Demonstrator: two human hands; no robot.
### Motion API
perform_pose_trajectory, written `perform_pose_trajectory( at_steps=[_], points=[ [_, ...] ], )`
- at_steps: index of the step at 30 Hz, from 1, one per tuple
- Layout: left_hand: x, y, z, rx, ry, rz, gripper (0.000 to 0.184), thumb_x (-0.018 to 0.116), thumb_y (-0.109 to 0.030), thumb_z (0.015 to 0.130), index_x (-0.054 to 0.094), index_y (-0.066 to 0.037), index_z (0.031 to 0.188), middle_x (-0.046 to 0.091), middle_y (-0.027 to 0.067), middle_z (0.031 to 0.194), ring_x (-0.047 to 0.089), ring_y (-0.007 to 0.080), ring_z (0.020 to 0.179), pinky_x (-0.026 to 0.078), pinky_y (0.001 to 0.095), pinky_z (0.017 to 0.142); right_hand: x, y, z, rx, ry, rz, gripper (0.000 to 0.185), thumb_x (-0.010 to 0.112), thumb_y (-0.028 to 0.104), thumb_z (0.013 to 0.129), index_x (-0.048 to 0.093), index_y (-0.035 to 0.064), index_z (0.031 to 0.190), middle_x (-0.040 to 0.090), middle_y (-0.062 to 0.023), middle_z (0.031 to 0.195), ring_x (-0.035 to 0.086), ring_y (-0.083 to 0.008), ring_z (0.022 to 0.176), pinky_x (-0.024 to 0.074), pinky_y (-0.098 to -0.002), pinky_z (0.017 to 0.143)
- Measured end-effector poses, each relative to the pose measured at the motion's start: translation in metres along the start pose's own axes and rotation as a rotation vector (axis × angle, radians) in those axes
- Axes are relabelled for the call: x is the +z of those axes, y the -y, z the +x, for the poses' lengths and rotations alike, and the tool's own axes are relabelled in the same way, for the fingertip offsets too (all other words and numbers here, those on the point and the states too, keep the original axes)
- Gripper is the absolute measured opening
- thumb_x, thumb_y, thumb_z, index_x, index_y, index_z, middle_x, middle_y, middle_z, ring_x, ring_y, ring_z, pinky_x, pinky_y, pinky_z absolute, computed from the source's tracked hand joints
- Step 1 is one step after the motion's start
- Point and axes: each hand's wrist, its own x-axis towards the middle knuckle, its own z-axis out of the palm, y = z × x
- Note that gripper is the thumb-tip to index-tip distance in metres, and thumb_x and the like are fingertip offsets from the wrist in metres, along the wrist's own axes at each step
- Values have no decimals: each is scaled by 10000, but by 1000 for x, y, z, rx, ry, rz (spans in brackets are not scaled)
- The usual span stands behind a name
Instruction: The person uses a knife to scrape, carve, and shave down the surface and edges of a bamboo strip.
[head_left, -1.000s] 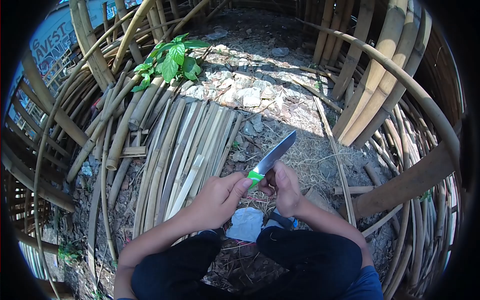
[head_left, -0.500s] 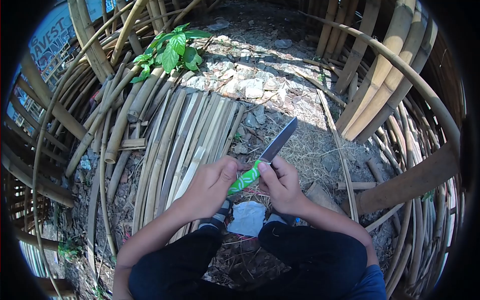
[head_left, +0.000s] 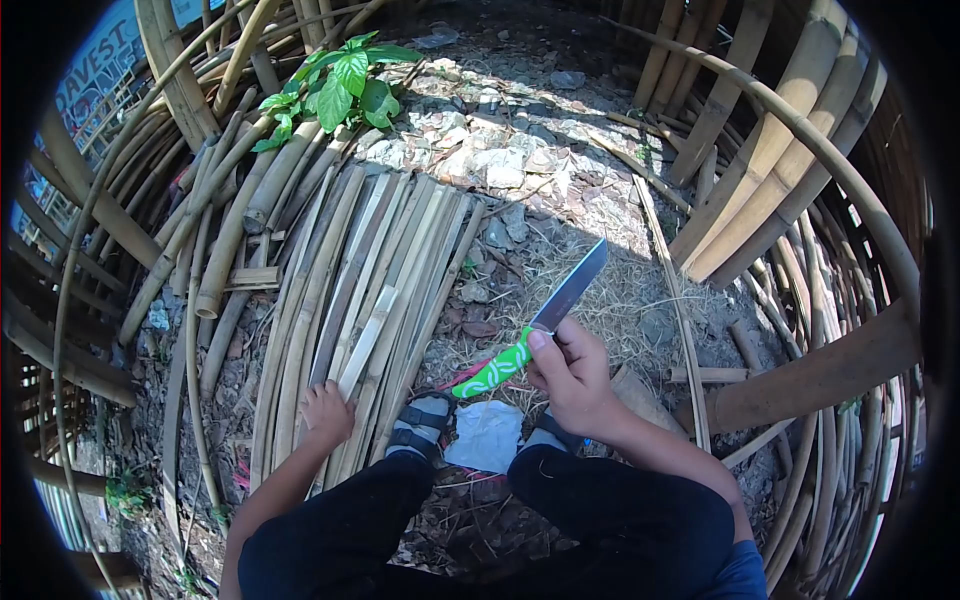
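Observation:
My right hand (head_left: 577, 378) is closed around the upper part of a knife's green and white patterned handle (head_left: 492, 373). Its dark blade (head_left: 572, 286) points up and to the right, away from my body. My left hand (head_left: 327, 413) rests on a row of split bamboo strips (head_left: 315, 300), its fingers apart at the lower end of a paler strip (head_left: 368, 338) on top. A white crumpled sheet (head_left: 487, 437) lies on the ground between my feet, below the knife handle.
Bamboo poles (head_left: 225, 235) are piled at the left beside a leafy green plant (head_left: 340, 90). Thick upright bamboo (head_left: 765, 150) and a curved pole (head_left: 810, 380) stand at the right. Dry shavings (head_left: 620, 300) and stones (head_left: 500, 165) cover the ground ahead. My sandalled foot (head_left: 420, 425) is beside the strips.
My left hand has left the knife handle and moved down and left onto the bamboo strips. My right hand still holds the knife, and its whole handle now shows more clearly.

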Motion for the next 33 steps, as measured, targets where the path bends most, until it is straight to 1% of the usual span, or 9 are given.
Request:
perform_pose_trajectory(
  at_steps=[10,13,16,20,23,26,29,31,33],
  points=[
    [12,40,3,59,-136,-108,467,642,-410,917,529,-11,1132,651,209,1042,616,351,1054,459,539,910,-7,3,-1,-10,-31,3,171,529,166,1024,585,7,993,517,44,708,458,-10,601,363,-213,524],
    [-12,43,9,87,-200,-361,433,667,-342,928,500,25,1086,677,212,846,693,326,789,540,482,716,-10,9,1,-85,26,-114,182,529,165,1019,604,4,977,513,36,693,461,-32,581,381,-226,528],
    [-77,30,6,187,25,-806,427,708,-283,924,455,43,1033,638,176,696,654,218,517,502,327,457,-12,13,0,-12,35,-141,208,507,167,1020,617,2,958,535,7,720,500,-69,638,416,-256,588],
    [-160,-10,-9,288,-26,-851,374,705,-242,928,472,16,1065,581,95,598,589,163,490,466,314,452,-20,3,4,-196,90,-224,245,449,172,1029,604,-4,959,566,-50,857,556,-116,784,452,-297,715],
    [-197,-39,-26,548,-247,-737,389,700,-271,931,473,21,1051,578,126,601,591,212,495,462,339,473,-16,6,6,-143,194,-34,235,387,207,1043,499,1,1024,519,-117,948,625,-204,831,506,-337,699],
    [-229,-71,-51,708,-151,-611,436,688,-333,934,457,32,989,563,206,622,600,353,564,455,435,548,-13,15,6,-241,77,286,231,376,190,1050,481,-16,1057,500,-94,929,627,-220,822,552,-397,732],
    [-242,-91,-72,717,-71,-582,445,689,-338,933,449,35,972,559,211,623,603,380,582,453,453,560,-24,20,6,-246,45,370,228,366,185,1056,481,-11,1068,497,-85,926,576,-166,696,527,-339,657],
    [-243,-96,-78,783,-100,-546,438,693,-332,933,448,30,969,572,180,615,631,322,550,470,412,514,-29,22,5,-200,-38,328,225,404,195,1060,508,-3,1078,486,-57,868,480,-108,605,454,-281,564],
    [-249,-102,-88,682,118,-708,426,700,-322,931,451,20,980,593,136,621,645,232,509,481,346,453,-27,19,11,-235,-244,293,210,486,208,1046,548,11,1086,452,-6,757,411,-72,572,379,-252,522]
  ],
)
